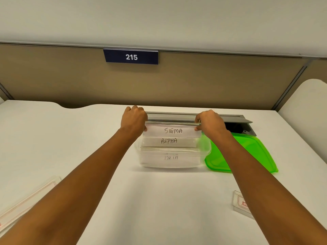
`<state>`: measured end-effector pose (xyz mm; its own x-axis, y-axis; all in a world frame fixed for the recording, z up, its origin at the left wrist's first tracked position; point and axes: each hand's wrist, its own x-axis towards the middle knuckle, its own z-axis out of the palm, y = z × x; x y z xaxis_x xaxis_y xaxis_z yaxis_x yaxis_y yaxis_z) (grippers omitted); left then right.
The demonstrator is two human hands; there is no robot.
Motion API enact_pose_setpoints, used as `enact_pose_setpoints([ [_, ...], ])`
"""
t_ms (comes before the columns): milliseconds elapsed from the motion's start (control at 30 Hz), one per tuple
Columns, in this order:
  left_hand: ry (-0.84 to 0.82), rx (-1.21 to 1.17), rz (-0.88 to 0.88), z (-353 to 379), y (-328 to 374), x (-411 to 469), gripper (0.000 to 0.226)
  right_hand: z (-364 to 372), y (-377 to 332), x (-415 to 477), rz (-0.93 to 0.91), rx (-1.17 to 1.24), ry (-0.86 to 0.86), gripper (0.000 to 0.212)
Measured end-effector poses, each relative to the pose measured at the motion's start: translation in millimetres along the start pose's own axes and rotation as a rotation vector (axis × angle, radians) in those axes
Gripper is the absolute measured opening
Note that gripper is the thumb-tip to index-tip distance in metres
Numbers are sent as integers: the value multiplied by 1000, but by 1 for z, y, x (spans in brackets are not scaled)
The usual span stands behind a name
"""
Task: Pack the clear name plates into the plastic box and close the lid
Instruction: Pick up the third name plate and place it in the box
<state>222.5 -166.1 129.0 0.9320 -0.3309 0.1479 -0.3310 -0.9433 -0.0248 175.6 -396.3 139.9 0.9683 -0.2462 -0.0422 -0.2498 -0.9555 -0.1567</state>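
Note:
A clear plastic box stands on the white desk, open at the top. Inside it stand clear name plates with paper inserts, one reading ALPHA, and another with blurred writing shows through the front wall. The plate marked SIGMA sits at the box's far side, raised above the others. My left hand grips its left end and my right hand grips its right end. The green lid lies flat right of the box.
A clear plate with red print lies at the near left, and another at the near right, partly under my right forearm. An open grey cable hatch sits behind the box. A tan partition with a "215" sign backs the desk.

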Motion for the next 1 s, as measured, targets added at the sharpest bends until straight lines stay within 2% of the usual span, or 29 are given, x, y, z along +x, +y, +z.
enact_pose_setpoints([
  [233,-73,114,8,21,8,3,48,17,-2,6,-40,-159,-30,39],
  [367,-83,173,-5,27,9,4,42,23,-4,7,-68,-228,-23,41],
  [733,-118,320,10,39,15,1,37,41,-10,6,-182,-489,11,27],
  [867,-81,264,28,38,20,-2,35,41,-11,3,-205,-494,41,26],
  [1000,-59,54,20,40,30,-7,31,42,-15,0,-217,-372,88,26],
])
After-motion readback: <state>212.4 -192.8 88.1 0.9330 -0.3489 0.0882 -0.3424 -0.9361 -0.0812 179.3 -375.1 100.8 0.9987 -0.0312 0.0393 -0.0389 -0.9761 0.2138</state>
